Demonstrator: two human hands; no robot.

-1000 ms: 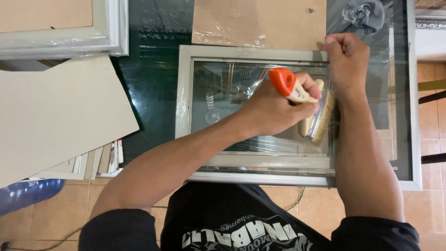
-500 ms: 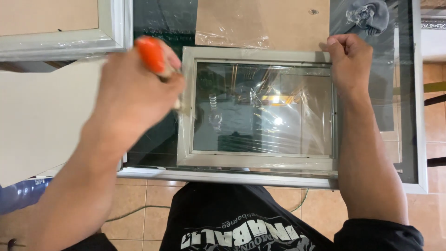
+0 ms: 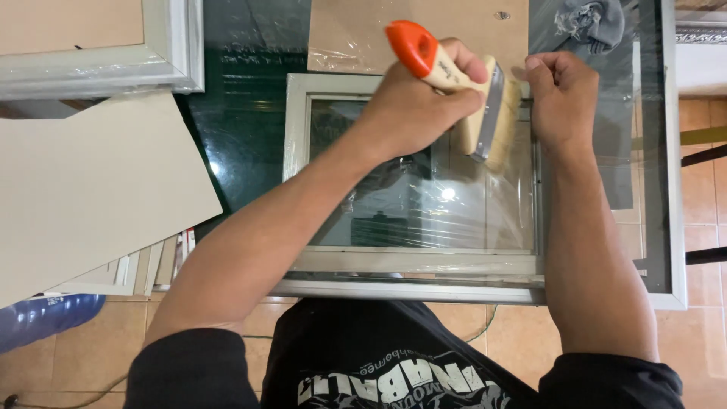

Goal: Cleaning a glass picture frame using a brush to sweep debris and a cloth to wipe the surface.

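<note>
1. Overhead, the left hand point(image 3: 413, 102) was clenched around the pale wooden handle of a wide paintbrush point(image 3: 462, 91), its orange tip pointing up and to the left.
2. That brush's light bristles point(image 3: 503, 125) hung over the upper right part of a small white picture frame point(image 3: 297, 159), near its right edge; whether they touched the glass could not be told.
3. At the frame's upper right corner, the right hand point(image 3: 562, 95) was curled shut, gripping the frame's edge.
4. This frame lay flat on a glass-topped table point(image 3: 250, 113), wrapped in clear, shiny plastic film point(image 3: 447, 220) that caught a bright glint of light.
5. Just beyond the frame's top edge lay a brown board point(image 3: 356, 30), also under film.
6. To the left, a large pale sheet of card point(image 3: 91, 189) overlapped the table's side, and above it sat a bigger white frame point(image 3: 178, 53).
7. A crumpled grey cloth point(image 3: 594, 23) rested at the table's far right corner.
8. Tan floor tiles point(image 3: 98, 348) showed below the table.
</note>
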